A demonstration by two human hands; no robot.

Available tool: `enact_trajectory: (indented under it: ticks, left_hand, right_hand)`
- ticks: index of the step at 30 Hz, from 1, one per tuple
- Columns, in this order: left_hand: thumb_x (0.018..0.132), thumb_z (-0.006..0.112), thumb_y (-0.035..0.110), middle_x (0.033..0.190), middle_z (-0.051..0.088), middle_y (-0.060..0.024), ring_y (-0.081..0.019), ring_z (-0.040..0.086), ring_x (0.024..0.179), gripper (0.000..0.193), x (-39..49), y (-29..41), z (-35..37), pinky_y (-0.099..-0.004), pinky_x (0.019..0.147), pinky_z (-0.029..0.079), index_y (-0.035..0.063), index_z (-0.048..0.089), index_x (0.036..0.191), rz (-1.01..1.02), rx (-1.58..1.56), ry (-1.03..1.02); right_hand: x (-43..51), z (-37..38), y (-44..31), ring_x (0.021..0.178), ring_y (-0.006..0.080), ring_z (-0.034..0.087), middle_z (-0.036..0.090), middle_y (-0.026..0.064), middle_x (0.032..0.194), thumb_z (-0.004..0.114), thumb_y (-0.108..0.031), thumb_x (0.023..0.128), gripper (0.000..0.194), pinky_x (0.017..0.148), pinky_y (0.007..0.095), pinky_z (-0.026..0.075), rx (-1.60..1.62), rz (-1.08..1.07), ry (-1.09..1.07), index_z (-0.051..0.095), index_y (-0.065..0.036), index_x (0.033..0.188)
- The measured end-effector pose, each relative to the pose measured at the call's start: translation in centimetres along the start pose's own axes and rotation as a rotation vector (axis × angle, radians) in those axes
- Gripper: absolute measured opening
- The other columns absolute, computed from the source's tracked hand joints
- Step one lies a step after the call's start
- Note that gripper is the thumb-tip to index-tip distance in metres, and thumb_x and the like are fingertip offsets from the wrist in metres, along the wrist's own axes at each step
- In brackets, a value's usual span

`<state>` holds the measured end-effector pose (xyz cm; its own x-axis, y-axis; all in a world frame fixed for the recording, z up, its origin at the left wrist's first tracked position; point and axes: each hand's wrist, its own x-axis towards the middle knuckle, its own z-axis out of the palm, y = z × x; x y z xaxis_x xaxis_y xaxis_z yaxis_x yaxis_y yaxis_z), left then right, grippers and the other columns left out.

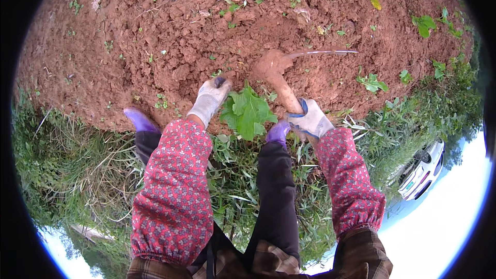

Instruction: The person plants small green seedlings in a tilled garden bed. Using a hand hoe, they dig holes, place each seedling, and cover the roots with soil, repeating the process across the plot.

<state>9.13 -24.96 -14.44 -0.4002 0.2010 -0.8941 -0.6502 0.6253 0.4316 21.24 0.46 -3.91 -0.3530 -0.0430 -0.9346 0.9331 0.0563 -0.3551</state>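
Observation:
My right hand (pixel 310 119), in a white and blue work glove, is closed around the wooden handle (pixel 285 91) of a hoe. The hoe's head (pixel 273 62) is coated with soil, and its thin blade (pixel 321 52) reaches out to the right just over the ground. My left hand (pixel 212 95), also gloved, is down at the loose red soil (pixel 182 62). Beside it on the right is a leafy green plant (pixel 248 112). The left fingertips are partly hidden, and whether they hold anything does not show.
Purple boots (pixel 141 120) stand at the soil's edge, either side of the plant. Grass and weeds (pixel 97 162) grow along the near side. Other small green plants (pixel 372 82) dot the soil at right. A white car (pixel 422 170) is in the background.

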Motion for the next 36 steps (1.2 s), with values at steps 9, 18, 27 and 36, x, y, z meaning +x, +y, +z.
enact_trajectory:
  ticks: [9, 18, 27, 36]
  left_hand:
    - [0.09, 0.061, 0.018, 0.097, 0.063, -0.0024, -0.0103, 0.057, 0.08, 0.038, 0.1, 0.3, 3.2, -0.0247, 0.07, 0.048, 0.0066, 0.055, 0.126, -0.001, -0.052, 0.027]
    - [0.085, 0.058, 0.04, 0.124, 0.054, -0.0182, -0.0344, 0.056, 0.111, 0.049, 0.2, -3.3, 5.6, -0.0395, 0.092, 0.045, 0.0134, 0.055, 0.126, 0.09, 0.076, 0.012]
    - [0.09, 0.061, 0.014, 0.072, 0.056, 0.0044, -0.0072, 0.045, 0.054, 0.029, -0.9, -3.8, -0.6, -0.0248, 0.044, 0.039, 0.0109, 0.059, 0.119, 0.125, -0.081, 0.1]
    - [0.088, 0.06, 0.005, 0.09, 0.062, 0.0007, -0.0063, 0.055, 0.073, 0.027, -8.6, -10.8, -5.4, -0.0203, 0.064, 0.045, 0.0007, 0.06, 0.114, 0.006, -0.333, 0.23]
  right_hand:
    - [-9.1, 0.4, -9.4, 0.051, 0.0083, 0.052, 0.059, 0.0027, 0.068, 0.069, -0.007, 0.08, 0.021, 0.047, 0.0246, 0.042, 0.328, -0.601, 0.711, 0.06, 0.001, 0.097]
    - [6.1, 9.5, -3.9, 0.047, 0.0107, 0.052, 0.056, 0.0012, 0.059, 0.072, -0.013, 0.078, 0.019, 0.043, 0.0269, 0.042, 0.484, -0.187, 0.502, 0.056, -0.002, 0.081]
    - [-2.1, 8.9, -10.8, 0.05, 0.0078, 0.053, 0.058, 0.0018, 0.061, 0.07, -0.01, 0.081, 0.014, 0.045, 0.0252, 0.043, 0.688, -0.702, 0.559, 0.059, -0.002, 0.084]
    - [0.1, 11.9, -11.9, 0.046, 0.0109, 0.051, 0.053, 0.0025, 0.056, 0.067, -0.01, 0.082, 0.013, 0.041, 0.0275, 0.041, 0.868, -0.257, 0.319, 0.056, -0.002, 0.079]
